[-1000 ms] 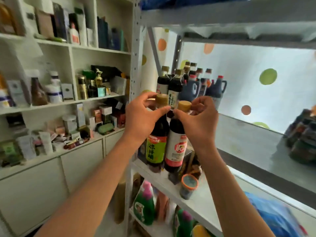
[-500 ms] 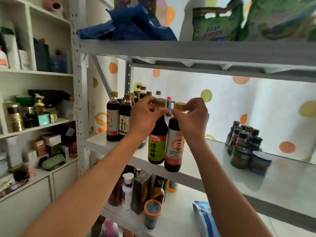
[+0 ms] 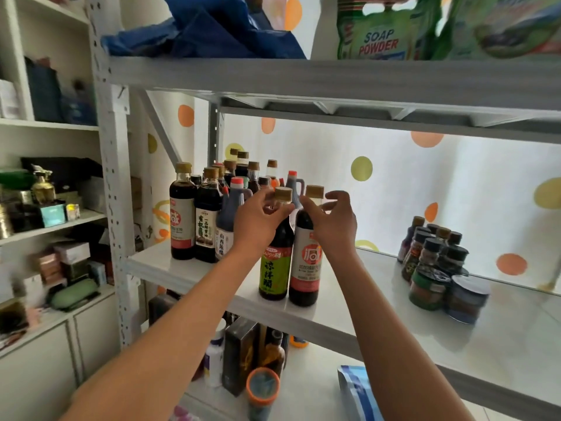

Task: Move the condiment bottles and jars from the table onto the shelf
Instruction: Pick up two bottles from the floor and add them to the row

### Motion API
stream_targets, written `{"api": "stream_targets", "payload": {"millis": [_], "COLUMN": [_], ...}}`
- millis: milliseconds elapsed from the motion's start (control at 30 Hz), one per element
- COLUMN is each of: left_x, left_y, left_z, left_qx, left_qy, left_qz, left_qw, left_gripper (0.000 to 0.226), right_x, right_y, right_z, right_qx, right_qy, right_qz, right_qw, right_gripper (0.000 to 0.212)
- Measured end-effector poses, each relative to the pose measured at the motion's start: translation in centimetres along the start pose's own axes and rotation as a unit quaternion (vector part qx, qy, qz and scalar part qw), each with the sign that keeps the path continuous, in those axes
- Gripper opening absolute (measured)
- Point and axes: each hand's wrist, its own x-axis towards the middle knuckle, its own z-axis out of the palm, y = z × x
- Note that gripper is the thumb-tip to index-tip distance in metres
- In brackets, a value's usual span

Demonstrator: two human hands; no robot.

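Observation:
Two dark condiment bottles with gold caps stand side by side near the front edge of the white middle shelf (image 3: 379, 326). My left hand (image 3: 258, 220) pinches the neck of the green-label bottle (image 3: 274, 268) just under its cap. My right hand (image 3: 332, 223) is at the neck of the red-label bottle (image 3: 306, 268); its fingers are spread loosely beside the cap and the thumb lies against the neck. Both bottle bases rest on the shelf.
Several dark sauce bottles (image 3: 209, 214) crowd the shelf's back left. A cluster of spice jars and tins (image 3: 437, 268) stands at the right. Soap powder bags (image 3: 376, 28) sit on the shelf above, and boxes and bottles (image 3: 243, 354) on the shelf below. A white cabinet (image 3: 45, 208) stands left.
Both bottles have gone from hanging in front of the shelf to standing on it. My right hand's fingers have loosened from the red-label bottle's cap. The view has risen.

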Motion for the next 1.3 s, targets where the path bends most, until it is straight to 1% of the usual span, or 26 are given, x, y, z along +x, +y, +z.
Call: {"api": "stream_targets", "payload": {"millis": [67,100,233,300,367,400,467,500,567,667,767,867,933,1033,1133,1200,1300], "left_x": [-1.0,-1.7,-4.4,-5.7,-6.9,-7.4,-7.9,-8.0,-7.8,-7.1,-6.9,-7.1,-7.2,-7.2,-6.5,-6.1,-5.5], "left_y": [-0.9,-1.4,-3.1,-3.8,-4.5,-4.8,-5.3,-5.6,-6.0,-6.3,-6.5,-6.6,-6.4,-6.1,-5.9,-5.8,-6.0], "left_z": [0.2,0.2,0.6,0.8,1.2,1.4,1.5,1.5,1.1,1.0,1.5,2.1,2.5,2.9,3.3,3.7,4.6], "left_qx": [0.008,0.017,-0.020,0.028,0.071,0.083,0.118,0.136,0.147,0.157,0.179,0.198,0.220,0.295,0.343,0.360,0.367], "left_qy": [-0.027,-0.039,-0.092,-0.084,-0.054,-0.036,-0.002,0.006,-0.003,-0.026,-0.012,0.012,0.028,0.034,0.037,0.038,0.043], "left_qz": [0.004,0.009,0.001,0.003,-0.004,-0.016,-0.046,-0.065,-0.103,-0.121,-0.099,-0.086,-0.076,-0.056,-0.066,-0.074,-0.082], "left_qw": [1.000,0.999,0.996,0.996,0.996,0.996,0.992,0.989,0.984,0.980,0.979,0.976,0.972,0.953,0.936,0.929,0.926], "left_gripper": [0.044,0.048,0.073,0.086,0.098,0.099,0.090,0.082,0.072,0.066,0.062,0.065,0.068,0.068,0.066,0.065,0.063], "right_x": [-0.9,-1.5,-3.2,-3.6,-3.9,-4.1,-4.4,-4.5,-4.3,-3.2,-1.9,-0.5,0.7,2.6,4.7,5.7,7.3], "right_y": [1.4,1.9,3.0,3.7,5.1,6.1,7.7,8.4,9.5,10.0,10.4,11.3,12.1,13.2,14.0,14.4,15.0], "right_z": [-0.3,-0.4,-1.2,-2.1,-2.9,-3.2,-3.5,-3.5,-3.5,-3.1,-2.1,-0.7,0.3,1.8,4.0,5.6,7.8], "right_qx": [0.007,0.013,0.030,0.033,0.033,0.034,0.014,0.002,0.013,0.030,0.017,-0.015,-0.031,-0.052,-0.092,-0.117,-0.121], "right_qy": [-0.021,-0.032,-0.082,-0.120,-0.192,-0.233,-0.306,-0.330,-0.355,-0.364,-0.362,-0.329,-0.301,-0.263,-0.235,-0.233,-0.249], "right_qz": [0.029,0.033,0.017,0.015,0.034,0.047,0.067,0.068,0.063,0.052,0.060,0.081,0.092,0.111,0.107,0.099,0.082], "right_qw": [0.999,0.999,0.996,0.992,0.980,0.971,0.950,0.941,0.933,0.929,0.930,0.941,0.949,0.957,0.962,0.960,0.957], "right_gripper": [0.054,0.053,0.046,0.043,0.046,0.051,0.060,0.059,0.054,0.052,0.053,0.059,0.058,0.057,0.062,0.062,0.061]}}
